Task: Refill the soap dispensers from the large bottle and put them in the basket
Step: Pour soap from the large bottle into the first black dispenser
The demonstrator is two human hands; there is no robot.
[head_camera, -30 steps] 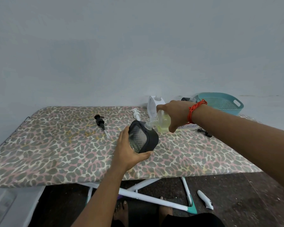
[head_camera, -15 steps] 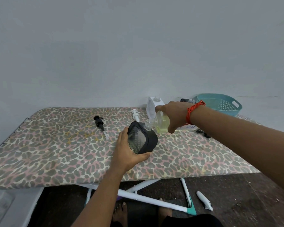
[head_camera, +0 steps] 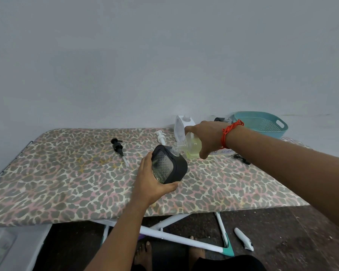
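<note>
My left hand [head_camera: 151, 182] grips a black square dispenser [head_camera: 169, 165] with a textured clear face, tilted over the leopard-print table [head_camera: 67, 182]. My right hand [head_camera: 207, 136] holds the large clear bottle [head_camera: 191, 146] of yellow-green soap, tipped on its side with its neck against the dispenser's opening. A white dispenser [head_camera: 181, 126] without its pump stands behind my right hand. The teal basket [head_camera: 262, 124] sits at the table's far right corner. A black pump [head_camera: 118, 150] and a white pump [head_camera: 161, 136] lie loose on the table.
A small black part [head_camera: 242, 159] lies on the table under my right forearm. A dark cap [head_camera: 218, 119] and clear neck show beside the basket. The table's white legs [head_camera: 174, 237] cross below, and a white object [head_camera: 244, 239] lies on the dark floor.
Both hands hold nearly the same pose; the bottle and dispenser stay joined at the neck, shifted very slightly.
</note>
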